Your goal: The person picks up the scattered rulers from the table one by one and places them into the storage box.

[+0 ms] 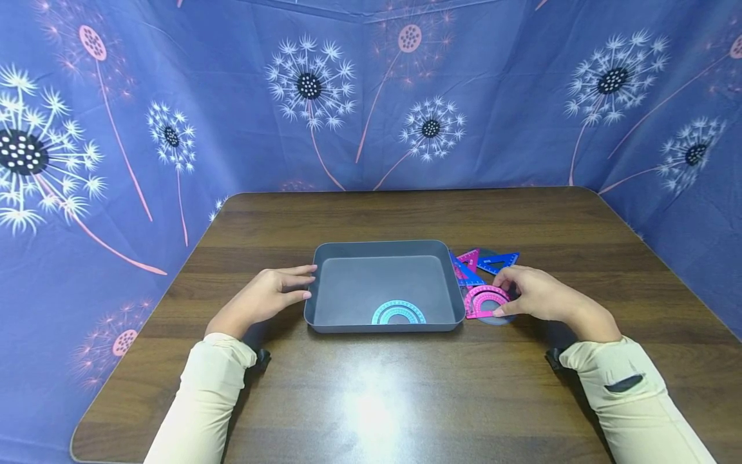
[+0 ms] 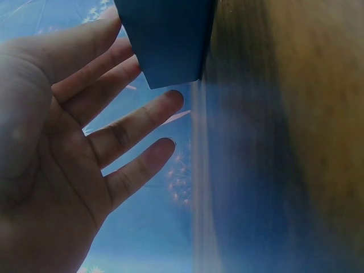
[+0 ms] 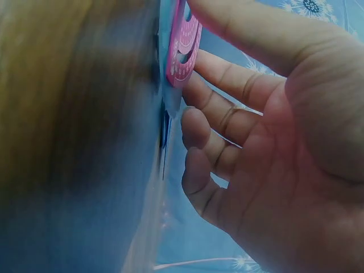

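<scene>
A dark grey rectangular tray (image 1: 382, 250) lies on the table with a light blue protractor (image 1: 382, 312) inside, along its near wall. At the tray's left wall is my left hand (image 1: 268, 295), its fingers extended and the fingertips right at the rim. To the right of the tray, my right hand (image 1: 536, 295) pinches a pink protractor (image 1: 472, 303) between thumb and fingers. In the right wrist view the pink protractor (image 3: 183, 67) stands edge-on by the fingertips. Behind it lie blue set squares (image 1: 497, 261) and a pink set square (image 1: 471, 258), partly overlapping.
A clear round dish or disc (image 1: 503, 319) shows beneath the pink protractor. The brown wooden table (image 1: 371, 216) has rounded far corners, and a blue dandelion-print cloth (image 1: 232, 96) hangs behind and beside it.
</scene>
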Demonstrator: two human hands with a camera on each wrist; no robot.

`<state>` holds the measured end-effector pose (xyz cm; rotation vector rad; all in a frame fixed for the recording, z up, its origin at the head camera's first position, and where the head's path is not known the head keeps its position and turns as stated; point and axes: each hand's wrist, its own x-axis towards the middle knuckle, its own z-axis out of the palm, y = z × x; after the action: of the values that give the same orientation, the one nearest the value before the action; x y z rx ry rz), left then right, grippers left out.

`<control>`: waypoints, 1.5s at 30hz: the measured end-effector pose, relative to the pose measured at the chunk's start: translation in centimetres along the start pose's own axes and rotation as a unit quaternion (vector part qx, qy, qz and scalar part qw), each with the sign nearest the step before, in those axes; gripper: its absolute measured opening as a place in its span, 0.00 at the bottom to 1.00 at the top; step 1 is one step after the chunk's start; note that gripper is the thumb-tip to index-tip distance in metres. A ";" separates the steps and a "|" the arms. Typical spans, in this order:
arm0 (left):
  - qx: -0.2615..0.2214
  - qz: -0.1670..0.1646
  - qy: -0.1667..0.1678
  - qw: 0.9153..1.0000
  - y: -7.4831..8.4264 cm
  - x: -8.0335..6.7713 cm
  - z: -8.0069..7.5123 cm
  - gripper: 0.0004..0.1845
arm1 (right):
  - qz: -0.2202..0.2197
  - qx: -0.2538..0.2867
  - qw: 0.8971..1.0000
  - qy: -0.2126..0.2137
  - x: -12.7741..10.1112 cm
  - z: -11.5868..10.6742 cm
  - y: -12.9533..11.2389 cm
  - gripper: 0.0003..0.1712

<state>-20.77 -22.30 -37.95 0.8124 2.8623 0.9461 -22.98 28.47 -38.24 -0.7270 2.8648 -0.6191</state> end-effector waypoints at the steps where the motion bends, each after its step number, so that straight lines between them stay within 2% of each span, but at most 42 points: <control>1: -0.001 -0.002 0.000 1.000 0.0 0.0 0.0 0.20 | 0.001 0.001 1.000 0.000 0.0 0.0 0.0 0.26; 8: 0.000 -0.010 -0.002 1.000 -0.2 0.0 0.0 0.22 | 0.008 0.002 1.000 -0.003 0.1 -0.1 -0.1 0.27; 14: 0.000 -0.008 -0.001 1.000 -0.2 0.0 -0.1 0.22 | 0.017 0.024 0.999 0.015 0.0 -0.3 -0.2 0.25; 21: 0.003 -0.007 -0.001 1.000 -0.1 0.1 -0.1 0.21 | 0.015 0.065 0.997 0.033 -0.1 -0.6 0.0 0.15; 28: -0.001 -0.013 -0.004 1.000 -0.2 0.0 -0.1 0.21 | 0.011 0.075 0.995 0.071 -0.2 -0.6 0.0 0.04; 33: 0.001 -0.011 -0.004 1.000 -0.1 0.0 -0.1 0.21 | 0.010 0.083 0.990 0.110 -0.2 -0.6 -0.1 0.03; 36: 0.001 -0.010 -0.005 1.000 0.0 0.0 -0.2 0.21 | -0.004 0.089 0.985 0.147 -0.2 -0.5 -0.2 0.03; 40: 0.000 -0.008 -0.005 1.000 0.1 0.0 -0.2 0.21 | -0.021 0.103 0.973 0.205 -0.3 -0.5 -0.4 0.02; 45: 0.001 -0.008 -0.006 1.000 -0.1 0.0 -0.1 0.22 | -0.043 0.117 0.947 0.296 -0.2 -0.6 -0.7 0.03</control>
<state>-20.80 -22.46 -37.90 0.7907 2.8559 0.9335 -22.63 28.25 -37.42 -0.7289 3.1935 -1.3729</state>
